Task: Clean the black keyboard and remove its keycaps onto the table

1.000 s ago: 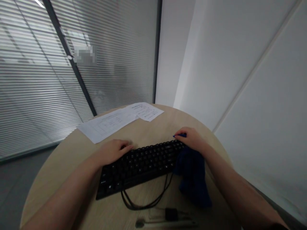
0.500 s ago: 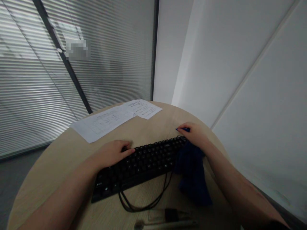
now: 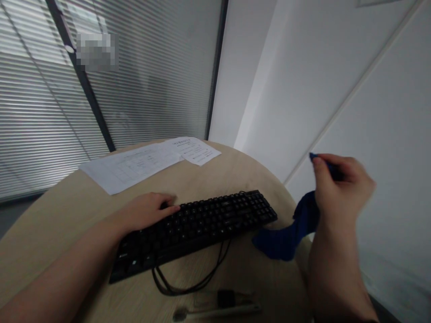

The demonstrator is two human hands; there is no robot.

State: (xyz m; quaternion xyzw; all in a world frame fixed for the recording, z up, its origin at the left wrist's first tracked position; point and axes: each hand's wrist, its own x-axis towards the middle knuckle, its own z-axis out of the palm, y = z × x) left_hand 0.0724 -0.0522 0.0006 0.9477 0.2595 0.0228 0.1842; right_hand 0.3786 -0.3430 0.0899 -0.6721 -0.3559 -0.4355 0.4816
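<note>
Limp blue cloth (image 3: pixel 282 243), blocky keyboard (image 3: pixel 205 225)

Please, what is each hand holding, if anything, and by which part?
The right hand pinches the blue cloth by its raised end. The left hand touches the keyboard at its far edge; whether it grips is unclear.

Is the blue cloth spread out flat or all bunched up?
Bunched up. The right hand pinches part of the cloth, and the rest hangs below in a narrow, crumpled strip.
</note>
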